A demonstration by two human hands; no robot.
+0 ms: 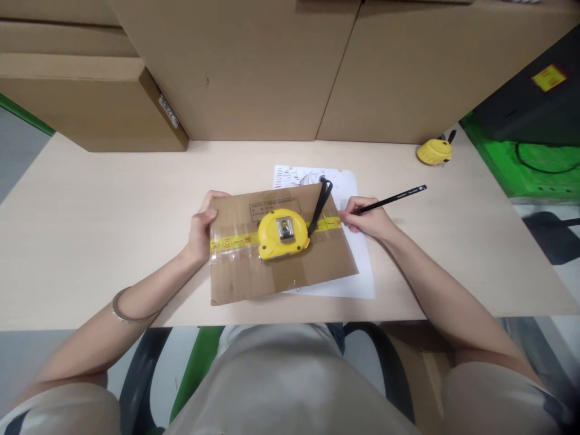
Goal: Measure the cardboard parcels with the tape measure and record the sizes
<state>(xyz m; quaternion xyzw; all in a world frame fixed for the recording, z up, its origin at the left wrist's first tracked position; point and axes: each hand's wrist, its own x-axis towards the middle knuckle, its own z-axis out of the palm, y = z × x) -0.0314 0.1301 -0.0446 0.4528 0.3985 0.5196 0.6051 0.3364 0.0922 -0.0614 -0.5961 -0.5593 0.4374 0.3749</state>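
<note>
A flat piece of brown cardboard [281,272] lies on the pale table [90,229], over a printed white sheet [357,278]. A yellow tape measure [283,234] sits on the cardboard, its yellow blade [231,243] drawn out across it and its black strap [321,202] pointing away. My left hand [202,226] grips the cardboard's left edge at the blade's end, fingers curled. My right hand [369,220] pinches a black pencil [394,198], its tip at the cardboard's right edge beside the blade.
Large cardboard boxes [254,66] stand along the table's far side, a lower one [90,96] at the left. A second yellow tape measure [434,151] lies at the back right. A green and black bin [525,157] is off the right edge.
</note>
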